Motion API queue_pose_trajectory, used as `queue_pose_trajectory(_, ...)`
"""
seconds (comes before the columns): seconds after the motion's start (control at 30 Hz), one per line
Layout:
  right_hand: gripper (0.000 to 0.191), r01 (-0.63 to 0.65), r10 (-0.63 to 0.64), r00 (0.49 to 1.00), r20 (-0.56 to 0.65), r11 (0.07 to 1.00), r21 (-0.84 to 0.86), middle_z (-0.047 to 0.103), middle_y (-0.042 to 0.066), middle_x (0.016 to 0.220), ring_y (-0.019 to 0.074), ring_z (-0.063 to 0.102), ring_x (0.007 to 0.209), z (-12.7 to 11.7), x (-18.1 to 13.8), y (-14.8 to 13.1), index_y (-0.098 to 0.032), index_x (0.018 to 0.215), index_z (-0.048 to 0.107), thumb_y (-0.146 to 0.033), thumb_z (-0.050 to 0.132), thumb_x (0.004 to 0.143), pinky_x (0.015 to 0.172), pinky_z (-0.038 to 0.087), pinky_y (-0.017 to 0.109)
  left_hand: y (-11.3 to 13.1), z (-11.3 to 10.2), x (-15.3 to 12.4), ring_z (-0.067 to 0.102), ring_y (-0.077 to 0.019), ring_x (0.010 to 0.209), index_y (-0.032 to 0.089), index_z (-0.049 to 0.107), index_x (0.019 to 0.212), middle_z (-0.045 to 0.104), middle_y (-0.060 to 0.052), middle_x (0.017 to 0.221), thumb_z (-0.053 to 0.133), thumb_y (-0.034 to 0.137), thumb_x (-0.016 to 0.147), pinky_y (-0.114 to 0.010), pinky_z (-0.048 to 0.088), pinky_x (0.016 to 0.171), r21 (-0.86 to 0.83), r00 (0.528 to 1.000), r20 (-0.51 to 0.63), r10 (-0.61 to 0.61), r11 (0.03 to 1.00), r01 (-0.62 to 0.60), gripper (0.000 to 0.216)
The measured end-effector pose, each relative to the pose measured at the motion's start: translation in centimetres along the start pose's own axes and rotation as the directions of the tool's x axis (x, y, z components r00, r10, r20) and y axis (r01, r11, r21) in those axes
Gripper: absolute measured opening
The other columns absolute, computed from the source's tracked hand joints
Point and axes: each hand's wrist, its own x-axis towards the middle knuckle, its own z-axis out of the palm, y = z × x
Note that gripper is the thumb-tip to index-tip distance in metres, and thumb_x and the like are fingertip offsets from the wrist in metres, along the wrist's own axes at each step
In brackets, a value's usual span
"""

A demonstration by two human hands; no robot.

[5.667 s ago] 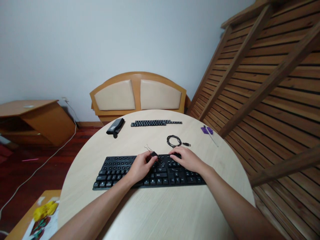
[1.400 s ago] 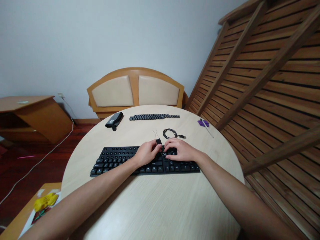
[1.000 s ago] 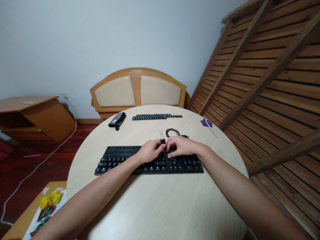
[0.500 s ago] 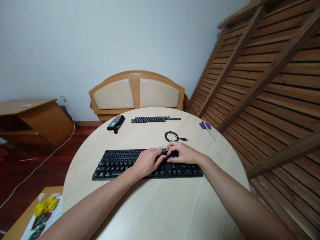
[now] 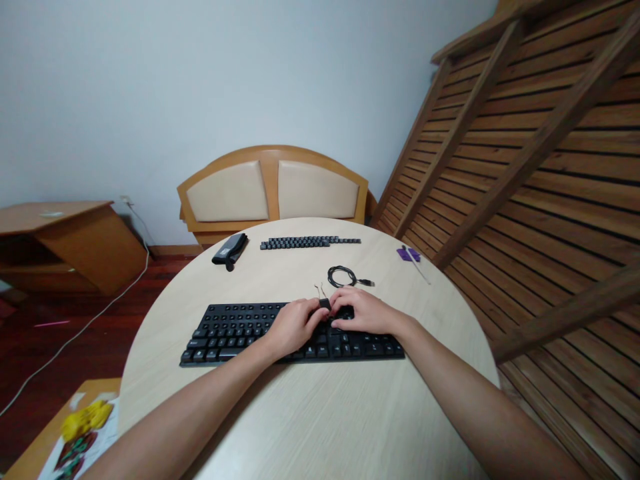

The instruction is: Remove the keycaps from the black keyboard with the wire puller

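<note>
Working a small black wire-looped key puller [image 5: 324, 302] over the upper rows of a flat black plastic keyboard [image 5: 235, 327] on the round pale wooden table [image 5: 325, 413].
The left hand [image 5: 293, 327] pinches the key puller's dark grip, its thin wires pointing away from the person. The right hand [image 5: 363, 312] lies almost against it, fingers curled on the keys; whether it grips anything cannot be told. A long row of loose dark keycaps [image 5: 310, 242] at the table's far edge suggests some pulling is done. The keyboard's visible left half looks fully keyed, so much seems left.
</note>
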Motion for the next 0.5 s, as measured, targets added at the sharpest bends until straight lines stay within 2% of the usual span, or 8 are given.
queue_pose_trajectory(0.13,0.009,-0.006,0.006,1.0,-0.009,1.0,0.001,0.07,0.003,0.092,0.0196,0.061,0.092,0.2,0.1,-0.2,-0.02,0.086,0.068,-0.02,0.072,0.078,0.085,0.046,0.033,-0.6,0.1,0.4,0.069,-0.0208,0.081,0.018,0.067,0.087,0.076,-0.004,0.085,0.044,0.036,0.098,-0.028,0.048,0.075,-0.235,0.999,0.016,-0.048,0.971,0.05,0.032)
queue_pose_trajectory(0.23,0.01,-0.013,0.013,1.0,-0.022,1.0,0.008,0.07,0.003,0.091,0.0195,0.061,0.091,0.3,0.1,-0.2,-0.02,0.086,0.068,-0.019,0.07,0.077,0.083,0.046,0.032,-1.0,0.3,0.5,0.069,-0.0207,0.08,0.016,0.068,0.088,0.076,-0.005,0.084,0.046,0.039,0.097,-0.028,0.048,0.076,-0.342,0.996,0.021,-0.082,0.936,0.084,0.032)
queue_pose_trajectory(0.5,0.02,-0.054,0.054,0.998,-0.038,0.999,-0.003,0.068,0.003,0.089,0.0192,0.061,0.086,0.4,0.0,-0.1,-0.019,0.092,0.068,-0.02,0.074,0.073,0.078,0.047,0.031,-1.0,0.3,0.4,0.068,-0.0201,0.081,0.015,0.069,0.084,0.075,-0.005,0.085,0.047,0.042,0.096,-0.029,0.048,0.079,-0.398,0.996,-0.03,-0.088,0.915,0.069,0.036)
